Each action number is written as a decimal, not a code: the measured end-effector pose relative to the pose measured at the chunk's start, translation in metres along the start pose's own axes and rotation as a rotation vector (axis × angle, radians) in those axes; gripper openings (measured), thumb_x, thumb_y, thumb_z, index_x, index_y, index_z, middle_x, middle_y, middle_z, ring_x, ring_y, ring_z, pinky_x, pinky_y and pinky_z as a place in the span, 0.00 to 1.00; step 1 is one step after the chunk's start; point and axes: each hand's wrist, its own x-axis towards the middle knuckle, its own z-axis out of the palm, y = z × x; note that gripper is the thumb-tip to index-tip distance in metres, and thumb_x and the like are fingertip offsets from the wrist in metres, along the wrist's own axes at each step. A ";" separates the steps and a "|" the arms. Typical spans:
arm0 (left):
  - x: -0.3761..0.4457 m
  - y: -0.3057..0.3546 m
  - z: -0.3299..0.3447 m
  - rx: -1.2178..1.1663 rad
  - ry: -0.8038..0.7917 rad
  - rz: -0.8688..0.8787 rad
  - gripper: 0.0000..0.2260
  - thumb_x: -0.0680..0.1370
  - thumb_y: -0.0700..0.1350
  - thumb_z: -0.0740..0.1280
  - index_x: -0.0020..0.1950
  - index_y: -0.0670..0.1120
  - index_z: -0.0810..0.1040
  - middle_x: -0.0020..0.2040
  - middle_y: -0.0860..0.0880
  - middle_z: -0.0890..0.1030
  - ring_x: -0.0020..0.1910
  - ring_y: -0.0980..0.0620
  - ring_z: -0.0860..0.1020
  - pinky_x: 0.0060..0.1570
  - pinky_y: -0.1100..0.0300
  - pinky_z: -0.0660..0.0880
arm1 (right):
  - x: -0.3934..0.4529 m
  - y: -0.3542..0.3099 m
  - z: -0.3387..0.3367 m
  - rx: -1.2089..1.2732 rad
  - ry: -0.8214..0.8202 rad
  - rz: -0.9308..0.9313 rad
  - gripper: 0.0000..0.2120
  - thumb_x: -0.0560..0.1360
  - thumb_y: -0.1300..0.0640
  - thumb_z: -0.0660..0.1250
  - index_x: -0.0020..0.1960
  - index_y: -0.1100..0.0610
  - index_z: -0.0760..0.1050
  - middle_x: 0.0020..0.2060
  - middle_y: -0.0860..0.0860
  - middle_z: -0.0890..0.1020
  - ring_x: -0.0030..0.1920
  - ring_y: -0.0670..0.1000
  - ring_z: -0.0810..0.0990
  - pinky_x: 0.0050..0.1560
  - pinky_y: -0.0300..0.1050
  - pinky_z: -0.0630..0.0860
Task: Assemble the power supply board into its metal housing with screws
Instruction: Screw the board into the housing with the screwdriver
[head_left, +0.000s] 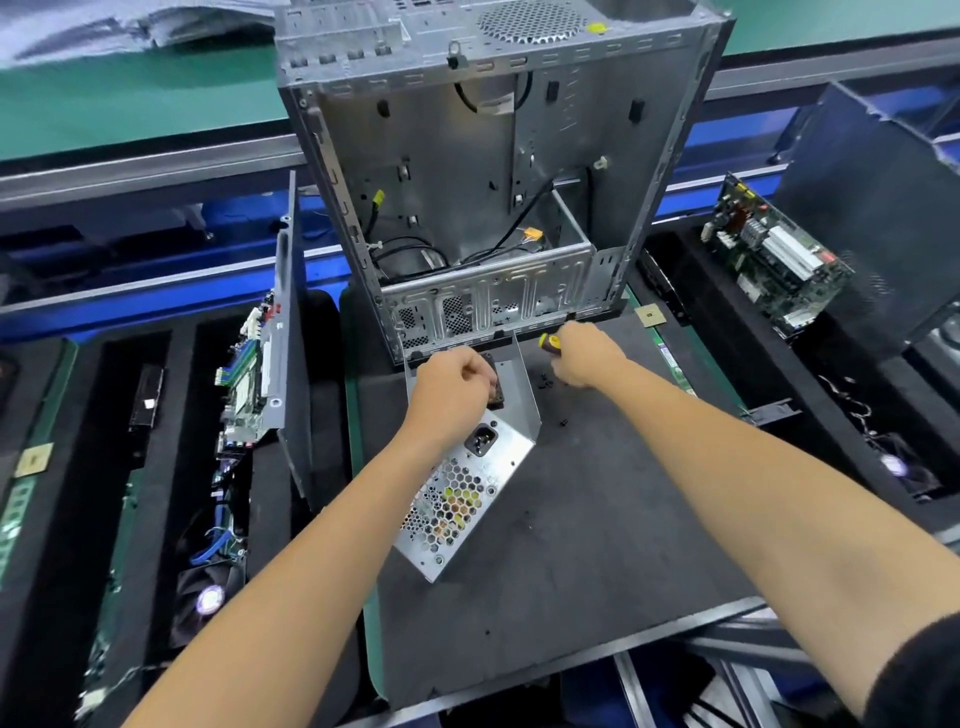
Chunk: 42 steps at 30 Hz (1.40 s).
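The metal housing lay on the mat just below the big computer case, the left hand curled on its top to keep it from moving, while the right hand gripped a screwdriver right beside it, by the loose screws.

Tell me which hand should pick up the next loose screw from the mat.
Right, probably. The right hand, holding the screwdriver, hovers beside the loose screws; the left hand is on the housing.

I'm at an electronics assembly bench, prob a PC factory line: open computer case on a dark work mat, foam trays w/ circuit boards either side.
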 end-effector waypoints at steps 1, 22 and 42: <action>-0.001 -0.001 -0.001 -0.019 0.008 0.014 0.13 0.73 0.34 0.61 0.36 0.50 0.77 0.37 0.51 0.81 0.40 0.53 0.81 0.41 0.60 0.78 | -0.003 -0.004 -0.010 0.061 0.011 -0.021 0.09 0.76 0.62 0.63 0.39 0.61 0.66 0.37 0.57 0.73 0.38 0.58 0.73 0.33 0.44 0.68; -0.025 0.002 -0.008 -0.141 0.176 0.348 0.05 0.73 0.40 0.73 0.42 0.47 0.78 0.34 0.53 0.81 0.32 0.59 0.78 0.34 0.71 0.72 | -0.097 -0.063 -0.068 0.846 -0.197 -0.100 0.06 0.74 0.62 0.71 0.43 0.64 0.75 0.31 0.53 0.74 0.26 0.47 0.64 0.24 0.37 0.61; -0.019 -0.002 -0.015 -0.089 0.127 0.338 0.06 0.77 0.38 0.67 0.42 0.45 0.83 0.36 0.52 0.82 0.34 0.63 0.77 0.36 0.72 0.72 | -0.107 -0.078 -0.107 0.859 0.366 -0.342 0.08 0.77 0.57 0.63 0.44 0.58 0.65 0.31 0.59 0.80 0.23 0.52 0.78 0.22 0.41 0.74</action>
